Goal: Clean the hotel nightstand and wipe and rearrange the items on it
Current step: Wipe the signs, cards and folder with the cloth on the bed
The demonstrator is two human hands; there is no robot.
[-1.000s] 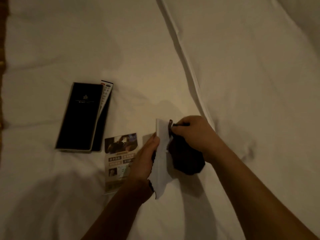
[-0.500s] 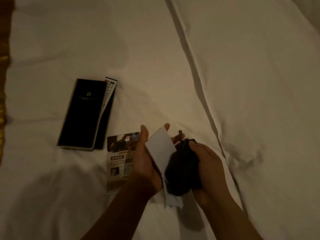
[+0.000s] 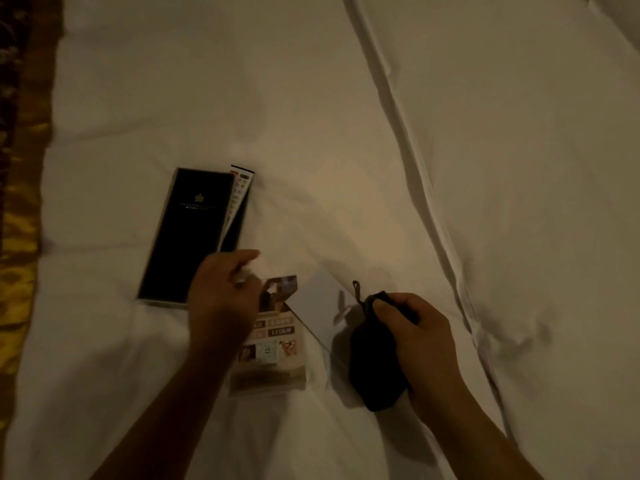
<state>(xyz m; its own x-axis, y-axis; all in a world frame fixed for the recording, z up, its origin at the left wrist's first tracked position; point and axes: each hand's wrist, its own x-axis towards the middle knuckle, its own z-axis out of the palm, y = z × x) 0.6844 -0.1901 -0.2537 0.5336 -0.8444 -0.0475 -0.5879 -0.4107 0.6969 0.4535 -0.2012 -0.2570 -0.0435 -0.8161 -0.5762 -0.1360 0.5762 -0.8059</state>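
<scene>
Black cloth (image 3: 374, 368), bunched, held just right of the leaflet (image 3: 273, 344); the right hand (image 3: 415, 334) grips its upper part, fingers curled round it. A white card (image 3: 318, 306) lies between cloth and leaflet, touching the leaflet's upper right edge. The left hand (image 3: 221, 296) is over the leaflet's upper left corner, its fingers blurred, so their state cannot be told. Up-left of the leaflet is a black folder (image 3: 187, 233) with a remote (image 3: 239, 192) protruding at its right side. All lie on a creased white sheet (image 3: 346, 133).
</scene>
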